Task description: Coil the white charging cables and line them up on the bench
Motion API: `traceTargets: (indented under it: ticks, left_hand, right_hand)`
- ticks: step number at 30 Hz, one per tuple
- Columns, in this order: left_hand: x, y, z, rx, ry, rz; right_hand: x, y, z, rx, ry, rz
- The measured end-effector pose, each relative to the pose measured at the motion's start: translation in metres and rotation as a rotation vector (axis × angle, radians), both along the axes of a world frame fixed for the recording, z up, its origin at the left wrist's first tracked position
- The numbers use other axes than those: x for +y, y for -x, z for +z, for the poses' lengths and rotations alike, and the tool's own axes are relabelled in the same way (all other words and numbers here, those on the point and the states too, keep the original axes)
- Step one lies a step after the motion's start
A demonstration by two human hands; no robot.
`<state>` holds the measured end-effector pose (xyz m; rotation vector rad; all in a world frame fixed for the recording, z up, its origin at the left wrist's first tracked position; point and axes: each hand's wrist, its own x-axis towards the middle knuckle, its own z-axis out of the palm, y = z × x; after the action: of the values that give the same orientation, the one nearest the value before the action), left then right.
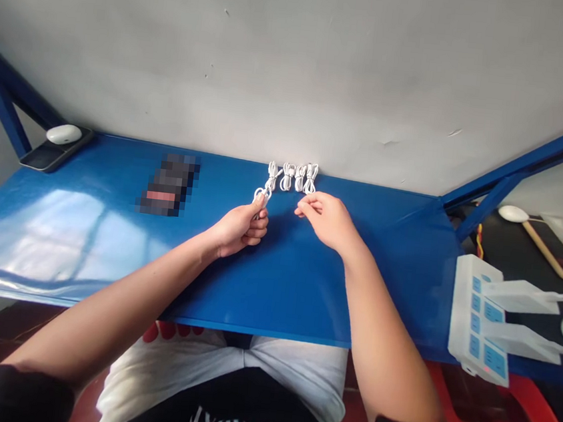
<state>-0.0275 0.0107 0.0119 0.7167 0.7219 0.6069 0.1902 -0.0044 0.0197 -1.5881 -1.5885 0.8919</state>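
My left hand (243, 227) is closed round a coiled white cable (262, 193), whose loops stick out above the thumb. To its right my right hand (324, 217) is in a pinch, thumb and fingertips together above the blue table. Whether anything lies between those fingertips I cannot make out. Just beyond both hands, several bundled white cables stand in a row against the wall: a left one (272, 176), a middle one (288, 177) and a right one (310, 178) among them.
The blue table (273, 291) meets a grey wall (296, 71). A pixelated dark object (169, 184) lies left. On the far left, a white mouse-like object (64, 134) rests on a dark tray (45, 158). At right stands a power strip (484, 319) with plugged-in adapters, near a phone (559, 250).
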Motion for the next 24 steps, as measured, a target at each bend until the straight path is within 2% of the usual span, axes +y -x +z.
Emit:
traceTargets:
  ticks: [3,6,9,13,18,21,24]
  left_hand:
    - [0.002,0.0,0.004,-0.012,0.07,0.014]
    - [0.003,0.001,0.008,-0.05,0.134,-0.004]
    - [0.003,0.003,0.009,-0.135,0.161,-0.002]
    - [0.004,0.004,0.007,-0.172,0.166,0.062]
    - [0.0,-0.001,0.006,-0.109,0.027,0.109]
    - [-0.004,-0.004,0.004,-0.075,-0.089,0.109]
    - [-0.007,-0.007,0.0,-0.041,-0.217,0.122]
  right_hand:
    - [-0.005,0.026,0.0,0.312,-0.072,0.02]
    - [-0.011,0.044,-0.003,0.468,-0.078,0.043]
    - [-0.014,0.049,-0.006,0.464,-0.126,0.045]
    - [-0.016,0.048,-0.005,0.32,-0.284,0.055]
    - [-0.02,0.047,0.0,0.174,-0.361,0.063]
    - [-0.021,0.051,-0.001,0.249,-0.374,0.078]
    - [-0.019,0.055,-0.005,0.349,-0.374,0.017]
